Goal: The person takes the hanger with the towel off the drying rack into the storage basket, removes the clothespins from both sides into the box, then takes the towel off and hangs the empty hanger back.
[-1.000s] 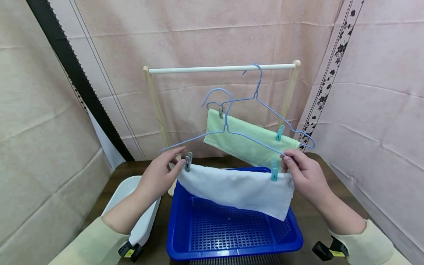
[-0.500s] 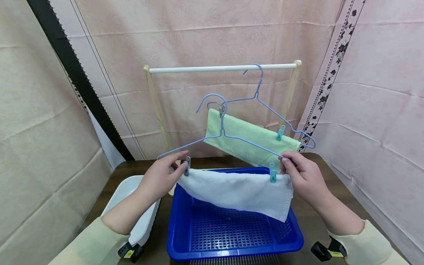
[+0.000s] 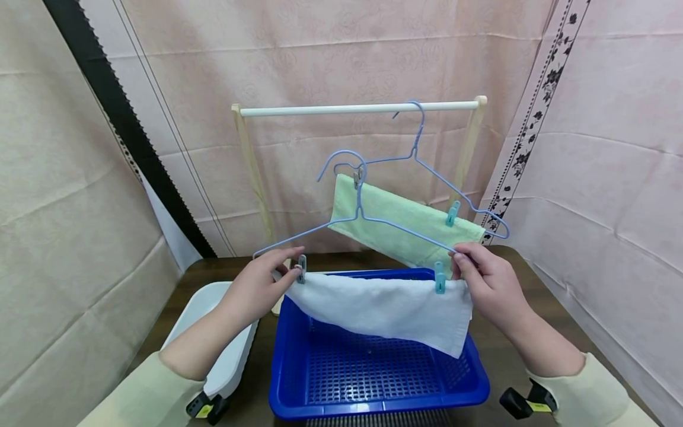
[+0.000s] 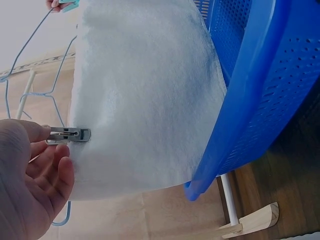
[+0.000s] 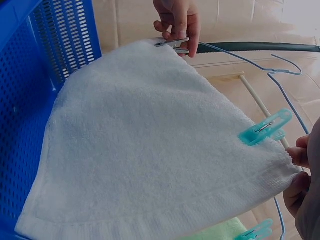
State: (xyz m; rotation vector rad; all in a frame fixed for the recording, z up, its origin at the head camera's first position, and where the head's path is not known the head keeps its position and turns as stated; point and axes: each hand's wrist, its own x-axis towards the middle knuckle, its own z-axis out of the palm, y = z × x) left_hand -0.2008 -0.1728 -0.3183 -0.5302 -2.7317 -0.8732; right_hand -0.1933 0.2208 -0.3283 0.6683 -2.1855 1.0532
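White towel (image 3: 373,308) hangs beneath the arms of the blue hanger (image 3: 359,198), over the blue basket (image 3: 379,409) on the counter (image 3: 501,356). My left grip (image 3: 261,277) pinches the grey clothespin (image 3: 302,268) on the towel's edge; my right grip (image 3: 488,277) pinches the hanger's end, near the teal clothespin (image 3: 440,279). Behind, a green towel (image 3: 400,207) hangs from the rack (image 3: 325,110).

1. And there's the blue wire hanger (image 3: 359,204), slim and upright, its hook rising between the hands and curling toward the left hand (image 3: 262,277); the right hand (image 3: 488,276) pinches its sloping right arm.
2. Below it, the white towel (image 3: 379,314), soft and fuzzy, stretches from hand to hand, right corner drooping lowest!
3. The grey clip (image 4: 75,134) bites the towel's top edge, handles pinched in the left hand.
4. The teal clip (image 3: 440,279), upright, grips that edge just beside the right hand.
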